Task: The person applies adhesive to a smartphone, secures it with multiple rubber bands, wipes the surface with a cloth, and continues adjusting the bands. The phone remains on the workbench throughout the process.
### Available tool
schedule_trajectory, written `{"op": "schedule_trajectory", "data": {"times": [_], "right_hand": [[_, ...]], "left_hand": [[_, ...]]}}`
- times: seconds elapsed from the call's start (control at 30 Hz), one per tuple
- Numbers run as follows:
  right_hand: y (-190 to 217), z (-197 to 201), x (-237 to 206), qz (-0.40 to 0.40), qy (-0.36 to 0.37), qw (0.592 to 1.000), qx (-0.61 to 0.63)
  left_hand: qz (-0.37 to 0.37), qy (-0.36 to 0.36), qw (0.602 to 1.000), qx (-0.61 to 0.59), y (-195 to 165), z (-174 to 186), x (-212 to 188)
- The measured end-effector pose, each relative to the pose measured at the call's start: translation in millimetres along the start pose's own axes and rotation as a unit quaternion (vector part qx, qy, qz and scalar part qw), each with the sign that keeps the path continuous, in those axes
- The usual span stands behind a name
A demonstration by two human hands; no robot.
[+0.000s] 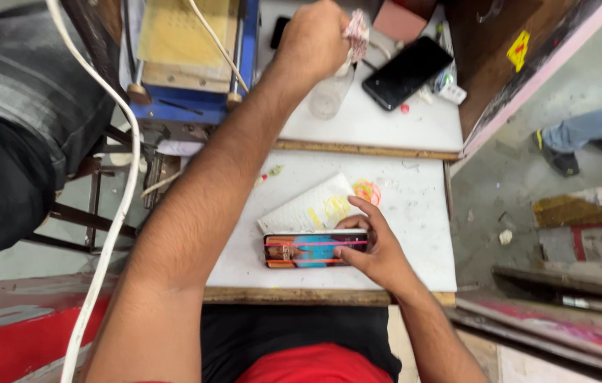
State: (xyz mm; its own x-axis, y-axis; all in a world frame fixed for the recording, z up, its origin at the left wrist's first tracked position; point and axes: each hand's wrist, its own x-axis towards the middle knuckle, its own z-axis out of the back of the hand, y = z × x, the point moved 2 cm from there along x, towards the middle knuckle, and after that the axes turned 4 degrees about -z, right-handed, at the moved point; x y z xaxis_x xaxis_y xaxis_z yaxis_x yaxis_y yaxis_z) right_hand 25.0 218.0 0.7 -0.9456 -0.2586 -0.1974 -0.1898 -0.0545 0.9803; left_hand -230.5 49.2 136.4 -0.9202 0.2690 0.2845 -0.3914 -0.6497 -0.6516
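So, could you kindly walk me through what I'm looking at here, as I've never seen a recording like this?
This is a single picture from a camera worn on a person's head, looking down at their own two bare hands over a white worktable. The right hand rests on a phone lying flat with its colourful screen lit, fingers along its edge. The left hand reaches forward and grips a crumpled cloth over a small clear bottle. A white textured cloth lies behind the phone, a second, dark phone further back, and a blue machine beyond to the left.
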Motion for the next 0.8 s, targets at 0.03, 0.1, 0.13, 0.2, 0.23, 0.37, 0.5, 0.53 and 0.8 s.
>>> {"op": "schedule_trajectory", "data": {"times": [0.03,0.1,0.13,0.2,0.23,0.37,0.5,0.53,0.8], "right_hand": [[0,0,1,0.012,-0.013,1.0,0.005],[-1,0,2,0.002,-0.046,0.998,0.036],[-2,0,2,-0.021,-0.067,0.996,0.058],[-3,0,2,-0.04,-0.093,0.99,0.098],[-3,0,2,-0.033,-0.095,0.988,0.119],[-5,-2,0,-0.023,-0.112,0.961,0.25],[2,2,-1,0.019,-0.122,0.951,0.285],[6,4,-2,0.031,-0.125,0.945,0.301],[42,23,-3,0.108,-0.187,0.968,0.126]], "left_hand": [[-0.009,-0.022,1.0,-0.011,-1,3,1],[0.0,-0.018,1.0,-0.002,-4,5,3],[0.019,0.006,1.0,0.014,-4,3,3],[0.019,0.017,0.999,0.023,-5,3,3],[0.0,0.002,1.0,0.019,-5,5,3],[-0.046,-0.045,0.996,0.058,-7,6,4],[-0.023,0.007,0.998,0.057,-9,6,3],[-0.033,0.001,0.998,0.05,-12,5,1],[0.041,0.033,0.998,0.035,-11,13,-4]]}}
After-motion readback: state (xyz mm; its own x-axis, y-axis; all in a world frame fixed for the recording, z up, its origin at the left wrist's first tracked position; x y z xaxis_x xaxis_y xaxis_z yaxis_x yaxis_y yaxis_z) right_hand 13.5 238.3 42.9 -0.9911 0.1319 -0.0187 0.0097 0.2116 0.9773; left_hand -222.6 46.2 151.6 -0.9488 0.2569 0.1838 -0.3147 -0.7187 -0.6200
